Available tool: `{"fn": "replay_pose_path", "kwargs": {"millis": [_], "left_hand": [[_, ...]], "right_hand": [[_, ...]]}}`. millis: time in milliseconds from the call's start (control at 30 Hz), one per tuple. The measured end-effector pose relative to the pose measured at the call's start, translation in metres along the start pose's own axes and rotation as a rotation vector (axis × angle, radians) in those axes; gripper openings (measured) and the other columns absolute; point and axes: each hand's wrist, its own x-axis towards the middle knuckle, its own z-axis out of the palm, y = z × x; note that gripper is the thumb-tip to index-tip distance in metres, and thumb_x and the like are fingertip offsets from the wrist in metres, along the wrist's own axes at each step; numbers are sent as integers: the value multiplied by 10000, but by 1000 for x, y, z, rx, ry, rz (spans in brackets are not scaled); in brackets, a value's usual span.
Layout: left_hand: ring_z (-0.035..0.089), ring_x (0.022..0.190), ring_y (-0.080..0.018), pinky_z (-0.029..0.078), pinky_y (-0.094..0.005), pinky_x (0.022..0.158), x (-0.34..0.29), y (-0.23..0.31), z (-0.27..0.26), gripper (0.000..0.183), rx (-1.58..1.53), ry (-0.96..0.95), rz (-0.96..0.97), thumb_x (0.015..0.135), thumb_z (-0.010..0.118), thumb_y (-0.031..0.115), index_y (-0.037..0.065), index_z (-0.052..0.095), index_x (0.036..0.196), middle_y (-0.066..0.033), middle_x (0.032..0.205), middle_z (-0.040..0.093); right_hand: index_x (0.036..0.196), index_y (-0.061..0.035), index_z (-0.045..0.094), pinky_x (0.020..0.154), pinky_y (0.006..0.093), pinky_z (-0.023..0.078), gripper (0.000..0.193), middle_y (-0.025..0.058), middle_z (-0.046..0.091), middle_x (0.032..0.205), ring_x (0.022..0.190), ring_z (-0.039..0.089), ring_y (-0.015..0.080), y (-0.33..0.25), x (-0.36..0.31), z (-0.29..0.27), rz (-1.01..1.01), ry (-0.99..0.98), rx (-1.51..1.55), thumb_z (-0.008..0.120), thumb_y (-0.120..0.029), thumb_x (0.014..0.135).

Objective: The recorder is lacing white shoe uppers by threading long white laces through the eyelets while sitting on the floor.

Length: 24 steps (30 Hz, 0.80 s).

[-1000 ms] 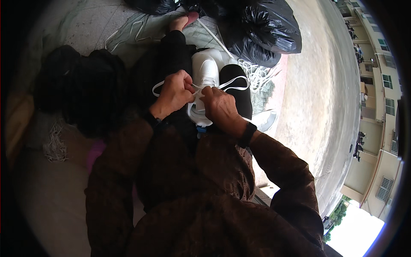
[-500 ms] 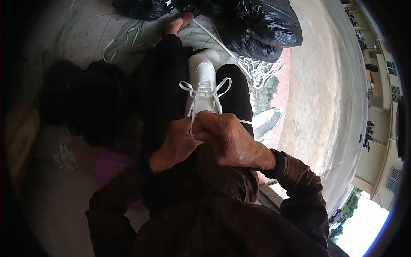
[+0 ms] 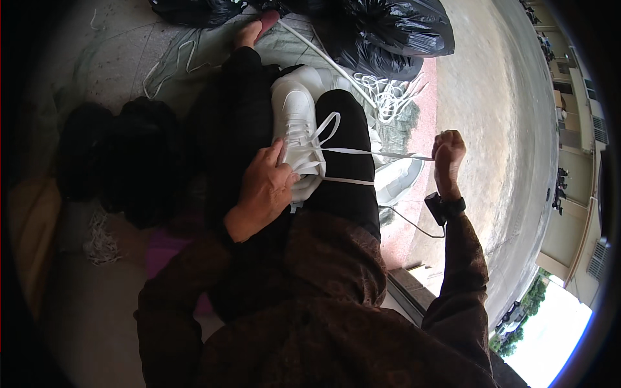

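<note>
A white sneaker lies on my lap, across my black trousers. My left hand presses flat on its near end, fingers spread over the lacing. My right hand is out to the right, fist closed on the ends of the white shoelace, which runs taut from the shoe to the fist. A black watch sits on my right wrist.
A second white shoe lies on the ground by my right knee. Black rubbish bags and a heap of loose white laces are beyond my legs. A black bundle sits at my left. A bare foot shows at the top.
My right hand has left the shoe and swung out to the right, drawing the lace tight. My left hand has stayed on the shoe, now flat on it.
</note>
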Motion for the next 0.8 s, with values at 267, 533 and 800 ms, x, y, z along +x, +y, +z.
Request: {"fn": "replay_pose_path", "kwargs": {"millis": [267, 533, 800], "left_hand": [[557, 736, -323, 458, -425, 618, -73, -138, -149, 75, 707, 4, -79, 801, 573, 26, 6, 615, 742, -126, 765, 562], [512, 1150, -387, 420, -435, 994, 5, -54, -87, 542, 276, 372, -61, 723, 699, -63, 22, 513, 1225, -181, 1199, 549], [399, 500, -52, 292, -197, 481, 16, -51, -144, 357, -1178, -408, -611, 1023, 499, 266, 52, 558, 743, 33, 554, 429]], "right_hand": [[849, 3, 517, 577, 492, 491, 218, 235, 613, 696, 682, 626, 448, -61, -73, 179, -529, -678, -446, 665, -154, 881], [941, -8, 542, 618, 406, 524, 111, 180, 638, 774, 721, 670, 354, -71, -133, 133, -382, -640, -324, 628, -11, 871], [896, -11, 594, 682, 401, 529, 66, 173, 661, 820, 785, 667, 364, -63, -120, 150, -331, -488, -353, 631, -31, 845]]}}
